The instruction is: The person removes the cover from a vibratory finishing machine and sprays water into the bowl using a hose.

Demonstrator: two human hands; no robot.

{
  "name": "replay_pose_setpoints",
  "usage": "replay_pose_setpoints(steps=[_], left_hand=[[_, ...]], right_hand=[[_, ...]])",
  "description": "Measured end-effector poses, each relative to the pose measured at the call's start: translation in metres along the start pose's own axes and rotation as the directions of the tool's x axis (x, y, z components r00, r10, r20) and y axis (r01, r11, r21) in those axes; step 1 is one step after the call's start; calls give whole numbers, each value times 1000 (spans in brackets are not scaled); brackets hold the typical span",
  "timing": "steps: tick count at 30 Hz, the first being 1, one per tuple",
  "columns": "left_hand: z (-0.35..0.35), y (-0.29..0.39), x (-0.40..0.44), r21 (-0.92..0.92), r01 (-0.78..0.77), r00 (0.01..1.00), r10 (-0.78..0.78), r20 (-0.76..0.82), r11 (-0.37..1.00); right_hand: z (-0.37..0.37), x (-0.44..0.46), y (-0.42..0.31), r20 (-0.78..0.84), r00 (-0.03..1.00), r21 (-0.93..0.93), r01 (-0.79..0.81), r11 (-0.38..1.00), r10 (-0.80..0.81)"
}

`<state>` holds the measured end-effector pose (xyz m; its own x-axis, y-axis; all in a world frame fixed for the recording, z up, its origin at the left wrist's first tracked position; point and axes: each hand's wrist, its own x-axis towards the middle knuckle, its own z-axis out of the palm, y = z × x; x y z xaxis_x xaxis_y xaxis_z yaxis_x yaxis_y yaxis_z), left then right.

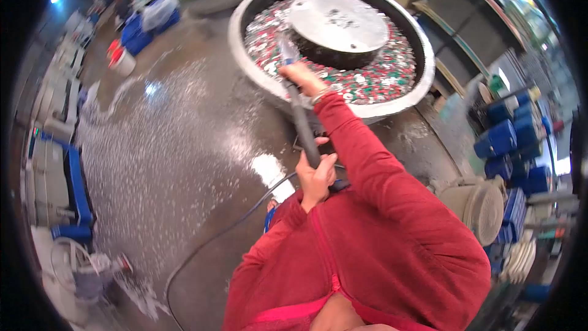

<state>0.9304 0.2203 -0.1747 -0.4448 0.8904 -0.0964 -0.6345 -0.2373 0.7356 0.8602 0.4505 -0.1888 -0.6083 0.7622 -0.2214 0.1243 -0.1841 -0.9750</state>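
Observation:
My left hand (316, 179) is closed round the lower end of a dark spray wand (300, 119), low in front of my body. Farther up the wand, my right hand (304, 78) grips it near its tip, with that arm stretched forward. The tip points into a large round tub (240, 40) with a pale rim, and a whitish blur, possibly water, shows there. Many small red, green and white pieces (383, 83) fill the tub's ring around a raised metal centre (340, 21). A thin hose (226, 227) trails from near my left hand across the floor.
The floor (177, 147) is wet and shiny. Another round tub (220, 0) stands behind, left of the first. A blue crate (142, 32) and white bucket (122, 61) are at the left. Blue drums (496, 139) and a beige barrel (468, 208) stand at the right.

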Motion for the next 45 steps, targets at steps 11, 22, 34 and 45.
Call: replay_pose_setpoints(steps=[11, 22, 34, 45], left_hand=[[-29, 37, 17, 13, 121, 990, -122, 74, 993], [-56, 40, 16, 179, -54, 990, 29, 137, 982], [-63, 32, 8, 231, -113, 979, 68, 193, 966], [-53, 11, 25, 288, -52, 980, -6, 197, 956]], right_hand=[[5, 14, 15, -131, 977, 121, -155, 981, 170], [32, 6, -12, -130, 982, 149, -115, 982, 135], [5, -3, 27, -210, 956, 11, -206, 979, 204], [-64, -20, 66, -327, 910, 147, -217, 965, 254]])
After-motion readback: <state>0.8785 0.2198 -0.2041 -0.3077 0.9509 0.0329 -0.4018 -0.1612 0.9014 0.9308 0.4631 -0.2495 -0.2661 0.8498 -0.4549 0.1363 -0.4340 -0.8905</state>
